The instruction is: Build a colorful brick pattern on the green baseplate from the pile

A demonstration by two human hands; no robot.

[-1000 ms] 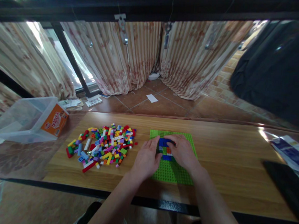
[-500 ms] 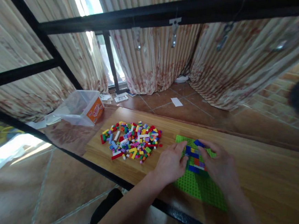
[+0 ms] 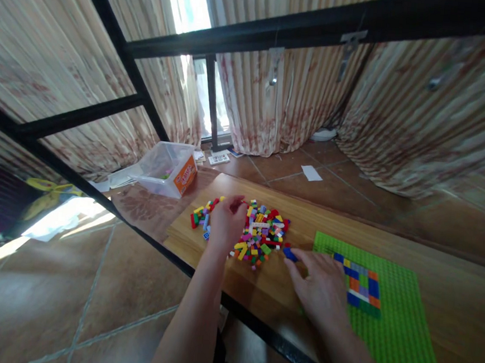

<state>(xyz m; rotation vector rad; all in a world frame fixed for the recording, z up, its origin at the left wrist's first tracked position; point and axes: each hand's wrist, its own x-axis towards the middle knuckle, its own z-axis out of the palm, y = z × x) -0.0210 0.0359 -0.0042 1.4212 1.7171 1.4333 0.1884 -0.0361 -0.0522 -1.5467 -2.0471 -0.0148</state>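
Note:
My left hand is over the loose pile of toy bricks, its fingers curled down; what they hold, if anything, is hidden. At the pile's right edge, my right hand has a blue brick at the tips of its thumb and forefinger, low over the wooden tabletop. Beyond this hand lies the green baseplate. A flat block of joined bricks in blue, orange, white, purple and green sits on it, its left edge partly behind my right hand.
A clear plastic box with an orange label stands beyond the left end of the wooden table. A black metal frame crosses in front of striped curtains. White paper lies on the tiled floor.
Both hands have moved left, away from the brick block on the baseplate. My left hand is now over the pile; my right hand has carried the blue brick off the plate. The view has turned left.

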